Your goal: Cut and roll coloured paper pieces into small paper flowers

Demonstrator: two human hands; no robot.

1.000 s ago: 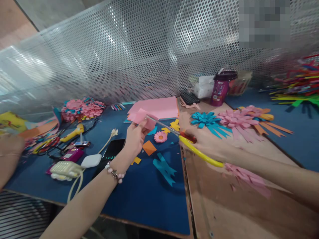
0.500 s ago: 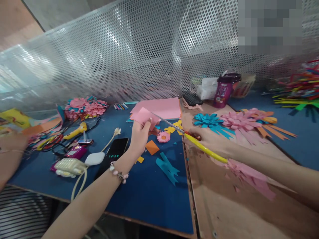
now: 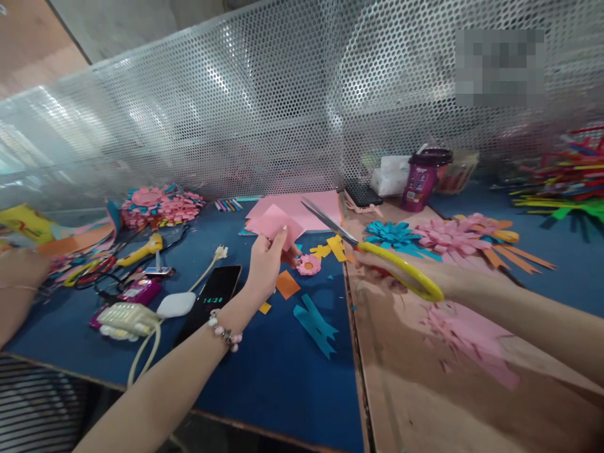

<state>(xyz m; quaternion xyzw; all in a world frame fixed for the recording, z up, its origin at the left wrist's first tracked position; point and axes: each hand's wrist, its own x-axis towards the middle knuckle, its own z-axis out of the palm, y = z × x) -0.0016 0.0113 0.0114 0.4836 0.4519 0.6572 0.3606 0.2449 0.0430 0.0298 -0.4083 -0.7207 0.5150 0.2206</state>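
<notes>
In my left hand (image 3: 268,255) is a piece of pink paper (image 3: 274,221), pinched between thumb and fingers. My right hand (image 3: 384,267) grips yellow-handled scissors (image 3: 401,267); their blades are slightly apart, point up and left, and stand clear of the paper. Below the held paper lie a small pink paper flower (image 3: 309,265) with an orange centre, an orange square (image 3: 287,284) and yellow cut pieces (image 3: 336,248). A forked blue paper strip (image 3: 315,324) rests nearer to me. Pink paper sheets (image 3: 321,211) are stacked behind my left hand.
Left of my forearm are a phone (image 3: 217,296), a white charger (image 3: 176,304) and a yellow glue gun (image 3: 141,250). Another person's hand (image 3: 21,270) is at the far left. Paper rosettes (image 3: 450,234) and a purple cup (image 3: 421,179) stand right, before a perforated metal screen (image 3: 283,94).
The scissors have drawn back from the pink paper and their blades have opened a little. The handles have turned in my right hand. My left hand keeps the paper nearly in place.
</notes>
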